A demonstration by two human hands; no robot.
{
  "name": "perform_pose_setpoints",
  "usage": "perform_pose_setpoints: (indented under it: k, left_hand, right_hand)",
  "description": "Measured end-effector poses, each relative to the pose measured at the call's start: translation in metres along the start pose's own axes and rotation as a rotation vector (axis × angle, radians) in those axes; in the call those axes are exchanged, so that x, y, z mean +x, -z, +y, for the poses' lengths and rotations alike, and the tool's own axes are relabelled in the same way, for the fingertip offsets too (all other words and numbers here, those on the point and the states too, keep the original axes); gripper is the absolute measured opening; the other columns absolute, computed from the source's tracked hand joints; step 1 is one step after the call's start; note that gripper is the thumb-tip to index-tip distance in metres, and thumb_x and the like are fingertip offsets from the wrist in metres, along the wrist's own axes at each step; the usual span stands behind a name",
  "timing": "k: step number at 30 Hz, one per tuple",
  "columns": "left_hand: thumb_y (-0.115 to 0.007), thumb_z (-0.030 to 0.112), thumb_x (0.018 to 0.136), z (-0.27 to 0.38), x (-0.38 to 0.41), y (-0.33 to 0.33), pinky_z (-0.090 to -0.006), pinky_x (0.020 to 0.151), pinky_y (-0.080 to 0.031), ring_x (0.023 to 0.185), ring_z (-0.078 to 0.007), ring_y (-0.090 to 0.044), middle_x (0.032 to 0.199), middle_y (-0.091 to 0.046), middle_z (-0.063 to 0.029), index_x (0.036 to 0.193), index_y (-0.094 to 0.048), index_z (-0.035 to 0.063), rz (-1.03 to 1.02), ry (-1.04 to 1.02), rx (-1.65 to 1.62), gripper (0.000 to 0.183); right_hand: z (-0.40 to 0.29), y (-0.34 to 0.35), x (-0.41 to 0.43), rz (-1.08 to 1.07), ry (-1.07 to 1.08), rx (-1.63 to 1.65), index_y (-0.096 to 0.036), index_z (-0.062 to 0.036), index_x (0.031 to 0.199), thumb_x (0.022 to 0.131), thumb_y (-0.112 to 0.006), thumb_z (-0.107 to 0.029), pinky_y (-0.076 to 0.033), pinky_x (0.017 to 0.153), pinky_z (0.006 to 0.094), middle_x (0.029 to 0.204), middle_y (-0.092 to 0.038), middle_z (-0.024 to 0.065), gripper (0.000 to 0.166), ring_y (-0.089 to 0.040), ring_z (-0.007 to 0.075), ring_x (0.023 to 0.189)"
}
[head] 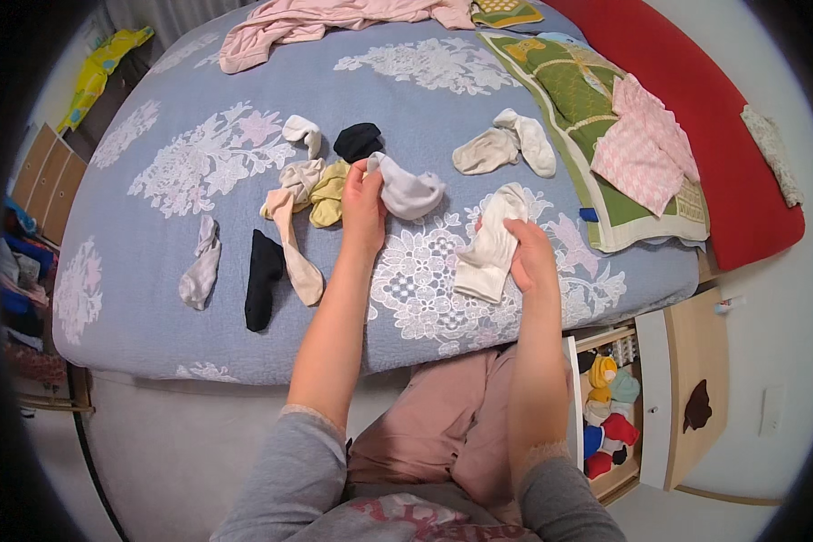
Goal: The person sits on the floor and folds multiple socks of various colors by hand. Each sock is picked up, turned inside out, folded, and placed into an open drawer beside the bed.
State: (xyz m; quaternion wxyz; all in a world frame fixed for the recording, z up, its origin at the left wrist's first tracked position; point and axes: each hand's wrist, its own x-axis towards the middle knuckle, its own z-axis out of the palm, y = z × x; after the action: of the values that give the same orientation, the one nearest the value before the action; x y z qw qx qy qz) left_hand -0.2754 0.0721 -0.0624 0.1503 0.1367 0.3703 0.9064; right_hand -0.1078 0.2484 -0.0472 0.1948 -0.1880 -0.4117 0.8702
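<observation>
My left hand point(364, 203) pinches a pale grey sock point(410, 190) by one end, above the bed. In my right hand point(532, 247) is a cream ribbed sock point(493, 247), its cuff pointing towards me. Left of my left hand lie a yellow sock point(328, 196), a beige sock point(303, 179), a white sock point(303, 132) and a black sock point(359, 141). Nearer me are a peach sock point(295, 251), a long black sock point(263, 281) and a light grey sock point(202, 264). Two off-white socks point(505, 146) lie beyond my right hand.
A blue quilted bedspread point(230, 81) with white floral patterns covers the bed. Pink clothing point(339, 20) lies at the far edge; a pink patterned garment point(643, 149) rests on a green blanket point(569, 88). An open drawer point(572, 386) of rolled socks stands at the lower right, beside a nightstand point(698, 379).
</observation>
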Motion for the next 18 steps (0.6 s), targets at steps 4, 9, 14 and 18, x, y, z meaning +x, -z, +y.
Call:
perform_pose_setpoints:
  k: [4, 9, 14, 18]
  left_hand:
    - [-0.061, 0.012, 0.084, 0.003, -0.003, 0.001, -0.0225, 0.066, -0.046, 0.074, -0.0091, -0.055, 0.085, -0.057, 0.0004, 0.098, -0.052, 0.0083, 0.050, -0.053, 0.080, 0.017]
    - [-0.064, 0.011, 0.082, 0.005, -0.005, -0.019, -0.0274, 0.077, -0.043, 0.089, -0.0148, -0.052, 0.097, -0.056, -0.0057, 0.109, -0.052, 0.0040, 0.186, -0.586, 0.980, 0.030]
    - [-0.058, 0.016, 0.080, 0.064, 0.056, 0.005, -0.0422, 0.090, -0.033, 0.095, -0.0332, -0.049, 0.099, -0.057, -0.0122, 0.110, -0.058, 0.0064, 0.344, -1.004, 1.593, 0.032]
    - [-0.056, 0.012, 0.078, 0.081, 0.101, 0.074, -0.0396, 0.085, -0.041, 0.089, -0.0297, -0.055, 0.096, -0.062, -0.0126, 0.119, -0.058, 0.0108, 0.374, -0.329, 1.810, 0.041]
  right_hand:
    - [0.006, 0.002, 0.004, -0.139, -0.040, -0.074, -0.046, 0.0087, 0.117, 0.080, -0.045, 0.004, -0.052, 0.084, 0.0397, 0.106, -0.059, 0.0189, 0.036, -0.062, 0.0302, 0.096]
    - [0.002, 0.001, -0.004, -0.129, -0.054, 0.012, -0.044, 0.0088, 0.118, 0.081, -0.043, 0.004, -0.051, 0.085, 0.0419, 0.108, -0.058, 0.0200, 0.037, -0.060, 0.0326, 0.098]
    - [0.002, 0.011, -0.005, -0.150, -0.004, 0.106, -0.044, 0.0080, 0.119, 0.088, -0.046, -0.005, -0.050, 0.086, 0.0412, 0.109, -0.057, 0.0198, 0.034, -0.060, 0.0315, 0.099]
    - [0.003, 0.003, -0.006, -0.179, -0.026, 0.221, -0.047, 0.0073, 0.117, 0.090, -0.051, -0.012, -0.050, 0.087, 0.0392, 0.108, -0.058, 0.0170, 0.033, -0.060, 0.0269, 0.099]
